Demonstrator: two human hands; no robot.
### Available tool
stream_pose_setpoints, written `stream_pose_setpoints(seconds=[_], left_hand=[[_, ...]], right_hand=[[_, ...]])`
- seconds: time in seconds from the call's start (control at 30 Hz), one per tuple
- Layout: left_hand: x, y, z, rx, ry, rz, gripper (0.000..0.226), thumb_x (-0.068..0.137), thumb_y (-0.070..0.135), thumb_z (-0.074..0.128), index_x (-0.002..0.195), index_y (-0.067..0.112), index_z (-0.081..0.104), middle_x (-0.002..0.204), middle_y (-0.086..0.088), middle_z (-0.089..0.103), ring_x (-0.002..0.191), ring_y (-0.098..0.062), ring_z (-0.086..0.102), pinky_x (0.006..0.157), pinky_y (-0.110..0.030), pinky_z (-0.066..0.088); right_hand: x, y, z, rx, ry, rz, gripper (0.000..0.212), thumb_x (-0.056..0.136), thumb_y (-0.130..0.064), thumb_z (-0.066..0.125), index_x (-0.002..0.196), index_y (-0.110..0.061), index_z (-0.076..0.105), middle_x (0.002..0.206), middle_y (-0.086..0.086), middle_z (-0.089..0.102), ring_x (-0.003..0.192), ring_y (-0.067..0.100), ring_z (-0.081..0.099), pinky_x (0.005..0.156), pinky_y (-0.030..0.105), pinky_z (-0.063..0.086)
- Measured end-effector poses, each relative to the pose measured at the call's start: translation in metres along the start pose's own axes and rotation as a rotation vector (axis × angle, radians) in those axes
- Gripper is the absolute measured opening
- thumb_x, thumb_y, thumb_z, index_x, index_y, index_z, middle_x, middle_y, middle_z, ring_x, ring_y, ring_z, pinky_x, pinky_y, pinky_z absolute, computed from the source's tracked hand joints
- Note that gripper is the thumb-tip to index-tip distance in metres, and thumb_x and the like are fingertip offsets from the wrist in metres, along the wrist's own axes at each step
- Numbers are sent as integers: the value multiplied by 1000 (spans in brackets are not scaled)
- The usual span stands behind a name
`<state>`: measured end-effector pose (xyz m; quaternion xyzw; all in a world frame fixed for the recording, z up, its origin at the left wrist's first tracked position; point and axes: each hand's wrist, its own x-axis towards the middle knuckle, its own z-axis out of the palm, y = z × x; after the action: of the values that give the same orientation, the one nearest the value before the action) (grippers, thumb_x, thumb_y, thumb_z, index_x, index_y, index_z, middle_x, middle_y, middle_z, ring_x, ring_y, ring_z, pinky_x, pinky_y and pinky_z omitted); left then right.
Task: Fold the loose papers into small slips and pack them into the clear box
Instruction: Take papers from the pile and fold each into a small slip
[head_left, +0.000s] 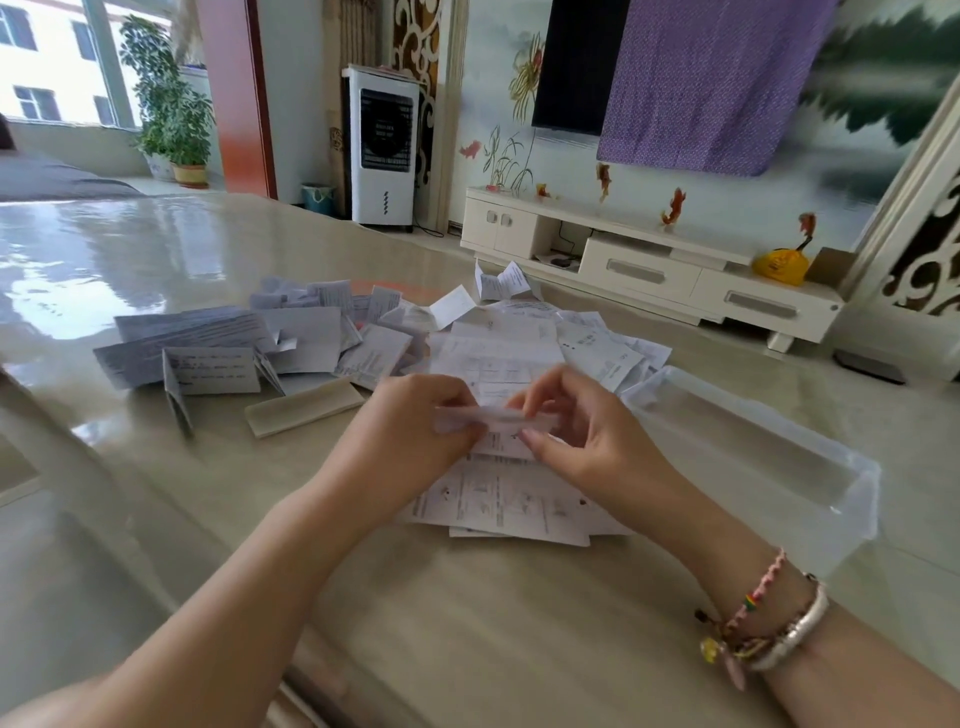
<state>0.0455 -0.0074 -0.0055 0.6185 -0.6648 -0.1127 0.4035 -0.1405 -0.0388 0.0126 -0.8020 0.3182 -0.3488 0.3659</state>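
- White paper slip (496, 417), half folded, sits pinched between our left hand (421, 421) and right hand (582, 431), above the loose papers (498, 499).
- We judge the crease needs edges squared before pressing.
- The clear box (753, 457) waits just right, seemingly empty.
- Folded papers (291, 338) crowd the left; a beige strip (304, 405) lies near.

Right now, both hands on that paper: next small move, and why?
Probably press the crease flat and fold once more. Both the left hand and right hand pinch a narrow, partly folded paper above the loose pile; it looks too long to count as a small slip. The clear box at the right looks empty, so packing comes after.
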Motion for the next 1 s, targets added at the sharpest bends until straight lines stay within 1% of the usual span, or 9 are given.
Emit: stream_pose_setpoints(seconds=[0.07,0.17,0.23,0.3,0.37,0.47,0.6,0.83,1.0], left_hand=[[-2,3,1,-60,-22,5,11,82,26,71,73,22,67,68,3,64,63,-11,55,60,-25,43],[-4,11,-2,-165,-32,-6,14,82,29,73,75,18,67,73,-1,66,64,-14,55,62,-28,44],[-5,15,-4,-221,-32,-46,13,80,28,74,76,17,68,77,-5,66,66,-15,56,64,-29,45],[-6,16,-5,-242,-24,-111,9,80,26,75,85,22,69,84,0,66,73,-11,58,65,-20,45],[-6,14,-5,-192,-27,-170,24,80,27,76,101,29,65,95,9,60,80,0,53,60,-10,40],[-8,7,-7,-90,-54,-232,57,77,35,77,127,35,48,105,9,51,93,-8,51,69,-21,40],[-12,-3,-5,55,-78,-232,79,75,45,75,139,37,30,103,8,51,91,-17,52,76,-29,42],[-25,-5,2,237,-122,-155,69,89,52,54,146,33,19,140,8,39,126,-20,31,106,-33,27],[-30,-5,5,321,-107,-113,59,93,54,44,144,37,18,130,8,37,121,-20,30,106,-32,22]], right_hand=[[3,6,-2,63,74,59,30,86,-4,67,99,-20,44,108,7,64,82,2,63,73,20,51],[5,13,-2,65,156,187,46,84,-18,72,116,-30,42,106,6,62,89,12,64,78,25,54],[5,14,-3,50,173,253,45,85,-22,71,121,-26,45,96,3,67,84,12,65,77,22,52],[5,15,-4,44,162,276,32,87,-23,69,114,-22,53,83,3,70,74,13,64,72,24,50],[4,17,-2,-2,151,276,22,88,-23,69,106,-22,58,75,2,68,68,8,61,68,24,48],[4,20,2,-102,145,280,21,87,-22,69,104,-25,57,70,-2,65,62,1,57,68,21,46],[3,21,7,-240,152,273,25,87,-22,68,106,-26,53,67,-5,60,60,2,53,64,19,44],[0,23,12,-387,97,242,27,87,-23,63,109,-28,48,75,-1,55,66,8,51,62,19,41],[0,24,16,-447,83,211,23,88,-23,60,107,-29,48,70,-4,51,63,5,49,59,19,38]])
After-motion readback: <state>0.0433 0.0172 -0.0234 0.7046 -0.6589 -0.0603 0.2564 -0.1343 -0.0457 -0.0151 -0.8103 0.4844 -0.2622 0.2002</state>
